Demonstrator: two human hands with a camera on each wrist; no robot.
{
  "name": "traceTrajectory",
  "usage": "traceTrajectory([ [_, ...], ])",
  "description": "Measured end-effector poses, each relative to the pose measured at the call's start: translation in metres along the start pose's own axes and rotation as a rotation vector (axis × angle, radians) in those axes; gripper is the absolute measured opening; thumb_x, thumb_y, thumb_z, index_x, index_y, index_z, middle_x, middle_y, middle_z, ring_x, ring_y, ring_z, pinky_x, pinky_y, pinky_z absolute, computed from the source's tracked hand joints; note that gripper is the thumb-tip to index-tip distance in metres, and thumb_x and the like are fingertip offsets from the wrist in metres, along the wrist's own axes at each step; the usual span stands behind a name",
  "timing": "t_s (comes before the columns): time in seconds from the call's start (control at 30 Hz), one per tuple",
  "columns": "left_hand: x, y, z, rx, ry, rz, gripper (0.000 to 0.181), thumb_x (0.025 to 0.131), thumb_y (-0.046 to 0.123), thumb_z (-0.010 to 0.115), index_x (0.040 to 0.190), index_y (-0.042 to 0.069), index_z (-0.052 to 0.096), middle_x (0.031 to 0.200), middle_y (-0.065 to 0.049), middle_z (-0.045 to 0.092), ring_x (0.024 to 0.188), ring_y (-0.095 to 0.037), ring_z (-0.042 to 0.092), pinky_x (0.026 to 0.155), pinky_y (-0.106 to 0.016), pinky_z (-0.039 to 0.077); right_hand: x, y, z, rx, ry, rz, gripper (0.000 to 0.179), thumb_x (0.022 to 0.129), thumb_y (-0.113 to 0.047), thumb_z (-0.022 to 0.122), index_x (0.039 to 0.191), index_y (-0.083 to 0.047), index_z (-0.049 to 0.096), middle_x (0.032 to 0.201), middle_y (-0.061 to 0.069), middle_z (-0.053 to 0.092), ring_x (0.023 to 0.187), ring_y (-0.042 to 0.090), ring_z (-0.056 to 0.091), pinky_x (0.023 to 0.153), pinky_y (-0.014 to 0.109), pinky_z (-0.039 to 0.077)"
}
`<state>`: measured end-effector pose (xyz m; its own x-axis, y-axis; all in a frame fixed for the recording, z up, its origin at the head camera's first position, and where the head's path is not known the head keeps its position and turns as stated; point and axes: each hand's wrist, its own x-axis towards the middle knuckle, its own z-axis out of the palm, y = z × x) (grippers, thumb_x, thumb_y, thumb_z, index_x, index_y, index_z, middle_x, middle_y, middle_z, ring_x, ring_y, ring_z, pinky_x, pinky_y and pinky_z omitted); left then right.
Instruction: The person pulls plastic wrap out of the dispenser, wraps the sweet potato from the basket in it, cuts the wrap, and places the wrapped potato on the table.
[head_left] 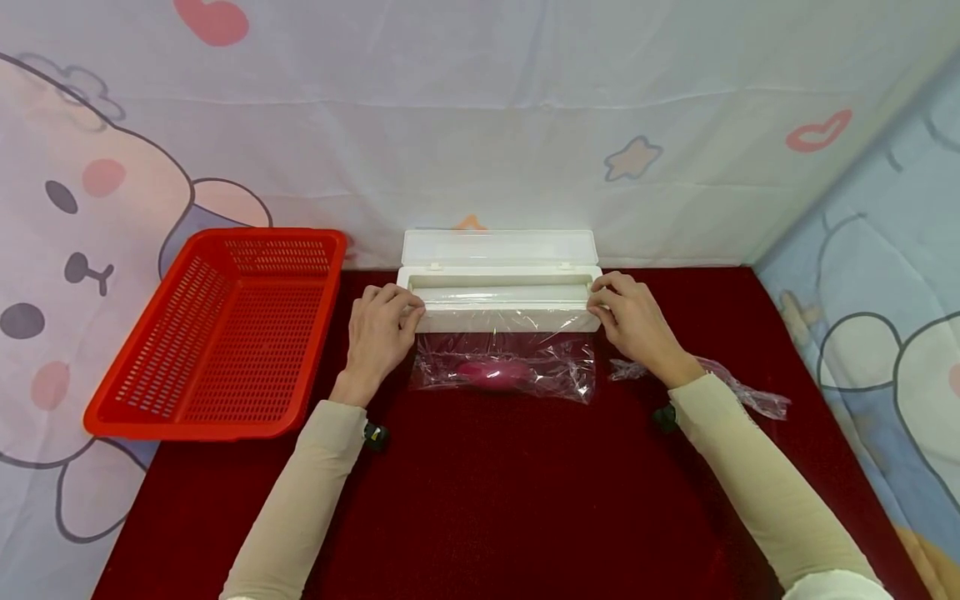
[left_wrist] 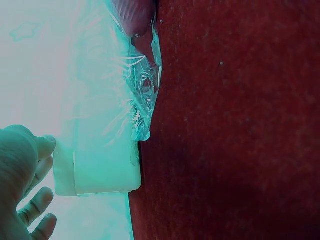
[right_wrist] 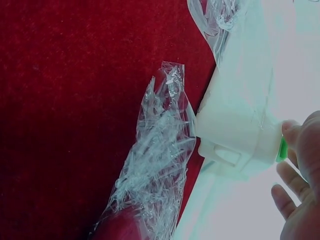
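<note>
A white cling film dispenser stands at the back of the table, its clear lid raised against the curtain. Inside lies a film roll. Cling film hangs from its front onto the table, over a pink object with a ridged surface in the left wrist view. My left hand pinches the dispenser's left end between thumb and forefinger, other fingers loose. At the opposite end, my right hand pinches the top edge by a small green piece.
A red plastic basket stands at the left. Crumpled cling film lies at the right, partly under my right forearm; a pinkish-red object shows in it. A patterned curtain rises behind the dark red tablecloth.
</note>
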<state>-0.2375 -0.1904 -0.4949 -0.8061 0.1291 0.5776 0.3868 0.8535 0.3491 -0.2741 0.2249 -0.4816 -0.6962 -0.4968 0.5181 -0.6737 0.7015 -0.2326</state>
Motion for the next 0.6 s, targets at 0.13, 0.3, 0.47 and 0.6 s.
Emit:
traceTrajectory([
  [0.13, 0.0003, -0.0011, 0.0001, 0.008, 0.006, 0.002, 0.012, 0.1, 0.022, 0.075, 0.101, 0.01, 0.078, 0.108, -0.01, 0.074, 0.102, -0.037, 0.06, 0.079, -0.05, 0.047, -0.0006, 0.0003, 0.0005, 0.003, -0.005, 0.003, 0.006, 0.098, -0.004, 0.074, 0.094, 0.001, 0.073, 0.119, 0.019, 0.068, 0.106, 0.041, 0.062, 0.094, 0.061, 0.048],
  [0.3, -0.0001, -0.0021, -0.0012, 0.014, 0.014, -0.028, 0.02, 0.094, 0.024, 0.079, 0.107, 0.008, 0.077, 0.115, -0.012, 0.072, 0.102, -0.039, 0.057, 0.078, -0.051, 0.048, -0.0019, 0.0017, -0.0001, 0.012, -0.005, 0.001, 0.007, 0.098, -0.005, 0.074, 0.097, 0.002, 0.074, 0.118, 0.019, 0.067, 0.106, 0.041, 0.062, 0.095, 0.061, 0.047],
  [0.47, -0.0013, -0.003, -0.0013, 0.007, 0.008, -0.044, 0.024, 0.092, 0.025, 0.083, 0.109, 0.007, 0.081, 0.12, -0.012, 0.071, 0.106, -0.039, 0.057, 0.08, -0.051, 0.047, -0.0037, 0.0018, -0.0019, 0.021, -0.006, 0.009, 0.006, 0.098, -0.004, 0.074, 0.099, 0.001, 0.076, 0.119, 0.019, 0.066, 0.107, 0.041, 0.061, 0.096, 0.061, 0.046],
  [0.6, -0.0014, -0.0032, -0.0001, -0.01, 0.044, -0.032, 0.017, 0.093, 0.021, 0.084, 0.102, 0.008, 0.084, 0.117, -0.01, 0.074, 0.105, -0.037, 0.058, 0.078, -0.049, 0.046, -0.0046, 0.001, -0.0028, 0.013, -0.013, 0.008, 0.006, 0.098, -0.005, 0.075, 0.097, 0.001, 0.075, 0.119, 0.019, 0.066, 0.106, 0.04, 0.06, 0.096, 0.061, 0.046],
])
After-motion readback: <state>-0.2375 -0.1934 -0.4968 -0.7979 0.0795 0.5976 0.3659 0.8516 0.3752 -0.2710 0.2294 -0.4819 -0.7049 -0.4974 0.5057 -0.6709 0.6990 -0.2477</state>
